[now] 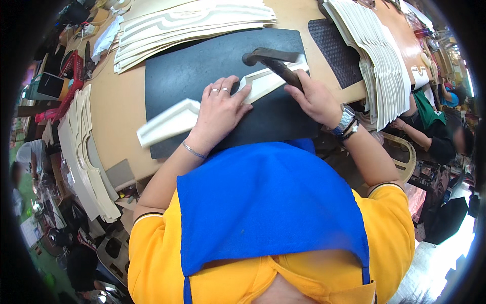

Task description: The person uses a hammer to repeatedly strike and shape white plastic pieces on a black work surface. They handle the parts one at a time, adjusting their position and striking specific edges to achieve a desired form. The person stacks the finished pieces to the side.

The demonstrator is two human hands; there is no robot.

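A long off-white shaped piece [174,117] with a folded edge lies slantwise across a black mat [187,71]. My left hand [221,107] rests on the middle of this piece, its fingers bent and pressing it down; part of the piece is hidden under the hand. In my right hand [320,103] is a hammer [276,62], gripped by its dark handle. The hammer's head is held above the piece's far right end, and I cannot tell whether it touches.
Stacked off-white cut pieces lie at the table's back [192,25], on the right [377,61] and at the left edge [83,147]. A dark textured pad [335,53] is beside the right stack. A red basket [76,71] stands far left. Another person [430,121] sits at right.
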